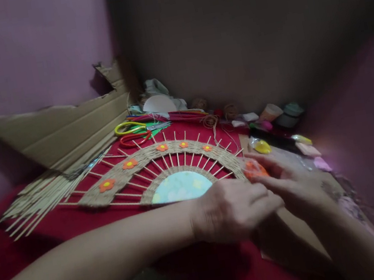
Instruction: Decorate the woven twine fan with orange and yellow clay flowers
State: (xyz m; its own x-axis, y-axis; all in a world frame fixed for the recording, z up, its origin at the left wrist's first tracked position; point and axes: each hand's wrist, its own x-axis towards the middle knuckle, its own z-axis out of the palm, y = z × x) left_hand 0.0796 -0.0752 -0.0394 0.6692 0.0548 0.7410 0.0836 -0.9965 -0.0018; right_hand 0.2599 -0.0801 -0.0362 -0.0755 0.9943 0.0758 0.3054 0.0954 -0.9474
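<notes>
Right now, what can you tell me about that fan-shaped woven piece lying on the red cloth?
The woven piece is a half-circle lying flat on the red cloth. Thin pale sticks fan out like spokes from a pale blue, patterned centre. Two arcs of tan, twine-like weaving cross the sticks, a narrow one hugging the centre and a broad one further out. Five orange flowers with yellow middles sit along the broad arc. At its right end, the left hand and right hand meet around something orange.

you have one head view only; it looks forward and down, close over the red table (61,225)
</notes>
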